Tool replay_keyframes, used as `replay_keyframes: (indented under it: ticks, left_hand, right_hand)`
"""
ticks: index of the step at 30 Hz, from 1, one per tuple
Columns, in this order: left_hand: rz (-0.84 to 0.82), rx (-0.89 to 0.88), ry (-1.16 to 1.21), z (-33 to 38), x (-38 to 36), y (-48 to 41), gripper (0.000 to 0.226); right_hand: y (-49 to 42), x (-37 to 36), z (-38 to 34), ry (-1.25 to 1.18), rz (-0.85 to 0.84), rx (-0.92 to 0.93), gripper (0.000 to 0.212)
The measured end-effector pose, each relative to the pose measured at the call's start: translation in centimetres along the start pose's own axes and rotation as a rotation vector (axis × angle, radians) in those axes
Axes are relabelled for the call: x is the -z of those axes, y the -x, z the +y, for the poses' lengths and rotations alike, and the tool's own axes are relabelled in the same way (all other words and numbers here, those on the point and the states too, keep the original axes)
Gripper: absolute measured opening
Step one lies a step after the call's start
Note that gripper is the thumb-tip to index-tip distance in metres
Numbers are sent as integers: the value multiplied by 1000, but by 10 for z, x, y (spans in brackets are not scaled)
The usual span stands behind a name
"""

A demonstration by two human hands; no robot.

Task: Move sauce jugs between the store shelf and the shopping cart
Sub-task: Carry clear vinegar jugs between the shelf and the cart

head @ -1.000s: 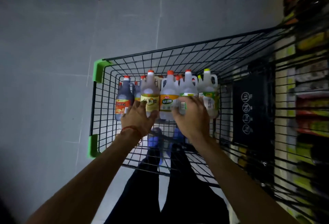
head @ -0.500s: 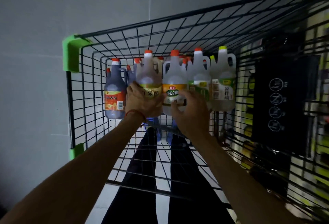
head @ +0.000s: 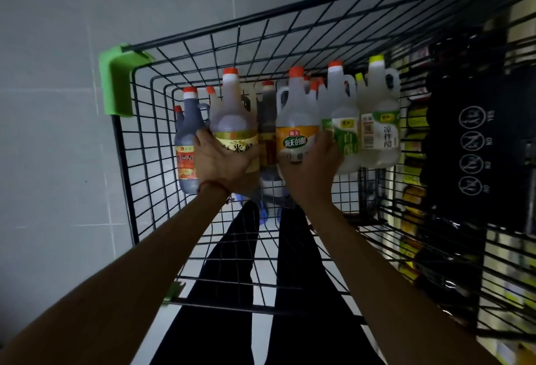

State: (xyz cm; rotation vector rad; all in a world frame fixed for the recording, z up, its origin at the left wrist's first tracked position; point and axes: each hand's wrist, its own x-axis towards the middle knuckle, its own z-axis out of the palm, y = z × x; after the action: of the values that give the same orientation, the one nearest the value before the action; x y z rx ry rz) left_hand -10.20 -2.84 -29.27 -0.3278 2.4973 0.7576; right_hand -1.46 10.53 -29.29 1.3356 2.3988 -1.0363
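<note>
Sauce jugs (head: 378, 129): full, probably heavy; smooth plastic, likely slippery.
Left hand (head: 222, 163): curled round amber jug (head: 232, 115).
Right hand (head: 311, 170): curled round orange-label jug (head: 294, 121).
Safer hold: neck handle (head: 280, 98), probably.

The wire shopping cart (head: 116, 74) holds upright, capped sauce jugs (head: 380, 121) in a row at its far end. The left hand (head: 220, 161) grips the amber jug (head: 233, 115); the right hand (head: 310, 167) grips the orange-labelled clear jug (head: 295, 121).

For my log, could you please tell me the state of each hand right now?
Left hand: grips the amber jug.
Right hand: grips the orange-label jug.
</note>
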Motion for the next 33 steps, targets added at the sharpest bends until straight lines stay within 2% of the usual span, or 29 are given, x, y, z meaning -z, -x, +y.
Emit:
replay_keyframes:
  ticks: [5, 10, 15, 18, 19, 22, 23, 26, 30, 33]
  left_hand:
    - [-85, -34, 19, -5, 15, -5, 99]
    - [-119, -52, 43, -10, 21, -6, 105]
    - [-143, -95, 41, -16, 19, -8, 100]
    - [-107, -91, 26, -19, 14, -4, 84]
    - [-98, -93, 34, -20, 14, -4, 83]
    - [-96, -104, 48, -19, 16, -7, 87]
    - [-96, -105, 50, -18, 18, -8, 90]
    - [-100, -124, 44, -17, 22, -6, 96]
    - [-75, -167, 75, -13, 30, 16, 112]
    - [-70, -254, 96, -4, 34, 43, 113]
  right_hand:
    - [-9, -6, -4, -26, 48, -82, 107]
    - [-2, -23, -9, -182, 96, -126, 103]
    - [-10, -22, -8, -328, 55, -182, 106]
    - [-11, -24, -11, -370, -2, -224, 113]
    - [-11, -24, -13, -398, -47, -247, 105]
    - [-3, -16, -8, -524, -186, -280, 62]
    - [1, -12, -4, -559, -209, -256, 58]
    - [21, -4, 4, -664, -258, -216, 61]
    - [37, 3, 12, -718, -264, -202, 100]
    - [52, 20, 19, -733, -227, -134, 99]
